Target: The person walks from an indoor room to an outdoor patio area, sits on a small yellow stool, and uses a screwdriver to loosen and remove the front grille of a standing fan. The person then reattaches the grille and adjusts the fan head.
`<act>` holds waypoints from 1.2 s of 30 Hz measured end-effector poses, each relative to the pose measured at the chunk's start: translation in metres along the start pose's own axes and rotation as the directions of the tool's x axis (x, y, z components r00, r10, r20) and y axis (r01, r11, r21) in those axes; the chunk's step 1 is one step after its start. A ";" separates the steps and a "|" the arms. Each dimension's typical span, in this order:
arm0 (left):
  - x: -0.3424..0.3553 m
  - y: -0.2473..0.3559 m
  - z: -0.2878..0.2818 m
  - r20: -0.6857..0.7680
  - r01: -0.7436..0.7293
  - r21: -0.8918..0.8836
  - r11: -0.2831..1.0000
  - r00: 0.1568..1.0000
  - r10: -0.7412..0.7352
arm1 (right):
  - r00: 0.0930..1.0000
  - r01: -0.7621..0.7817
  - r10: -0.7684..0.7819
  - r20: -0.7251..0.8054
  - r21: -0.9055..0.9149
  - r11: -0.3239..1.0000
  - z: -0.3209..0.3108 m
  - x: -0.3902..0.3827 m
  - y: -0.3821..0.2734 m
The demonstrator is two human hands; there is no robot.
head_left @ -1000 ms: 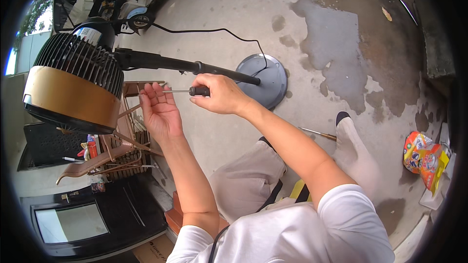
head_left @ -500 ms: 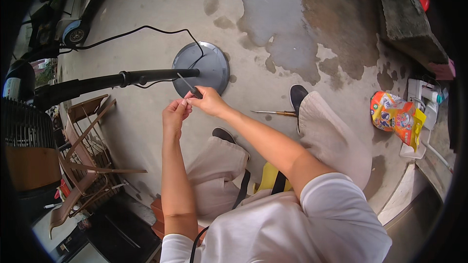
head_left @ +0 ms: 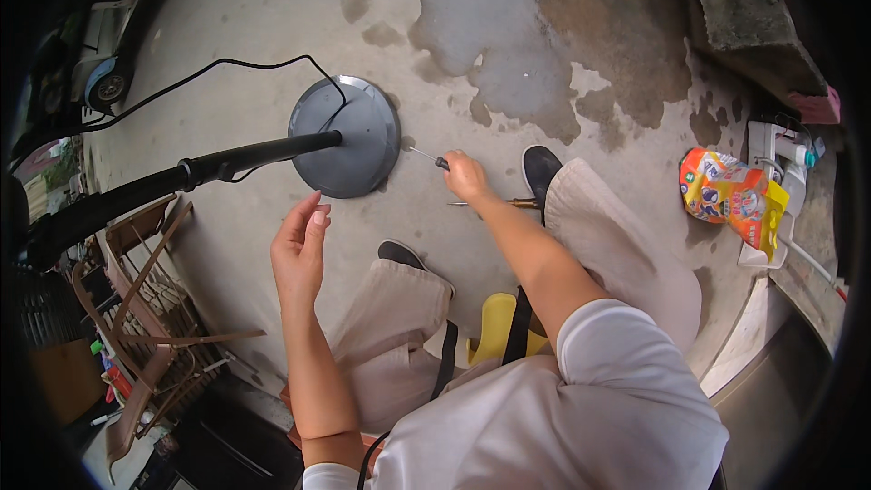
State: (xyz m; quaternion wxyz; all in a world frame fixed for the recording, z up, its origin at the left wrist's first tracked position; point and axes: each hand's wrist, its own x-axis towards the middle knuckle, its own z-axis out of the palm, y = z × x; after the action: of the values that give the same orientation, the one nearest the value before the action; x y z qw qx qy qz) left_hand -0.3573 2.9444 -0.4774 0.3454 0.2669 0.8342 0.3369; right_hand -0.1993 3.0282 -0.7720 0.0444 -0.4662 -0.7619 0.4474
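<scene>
Here, just above frame centre, our right hand [head_left: 465, 175] grips a slim, black-handled metal screwdriver [head_left: 442, 163], probably light, stiff, best held by that end; whether our left hand [head_left: 298, 249] pinches anything, we cannot tell.

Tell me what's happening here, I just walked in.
Someone's right hand is gripping a screwdriver, its shaft pointing toward the round grey base of a slanting black pole. The left hand is raised apart from it, thumb near the fingers; whether it pinches anything small, I can't tell. A second screwdriver lies on the floor by the right shoe.
</scene>
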 end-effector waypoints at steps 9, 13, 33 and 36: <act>-0.005 0.004 -0.011 -0.061 -0.054 0.020 0.998 0.997 0.055 | 0.998 -0.059 0.059 0.014 -0.024 0.998 -0.003 -0.008 0.047; -0.006 0.003 -0.016 -0.086 -0.079 0.011 0.997 0.993 0.080 | 0.933 -0.285 0.307 -0.190 0.133 0.949 -0.003 -0.013 0.063; -0.060 -0.003 -0.089 -0.649 -0.454 -0.562 0.692 0.760 -0.028 | 0.896 0.153 -0.065 -0.440 0.167 0.974 0.000 0.014 -0.080; -0.084 0.001 -0.148 -0.867 -0.667 -0.425 0.611 0.495 -0.062 | 0.859 0.469 -0.240 -0.452 0.507 0.723 -0.039 -0.008 -0.211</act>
State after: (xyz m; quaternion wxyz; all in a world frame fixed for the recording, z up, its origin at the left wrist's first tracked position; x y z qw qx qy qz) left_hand -0.4169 2.8321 -0.3639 -0.0809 0.0772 0.6162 0.7796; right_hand -0.3169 3.0125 -0.5934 0.4128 -0.3430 -0.6345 0.5562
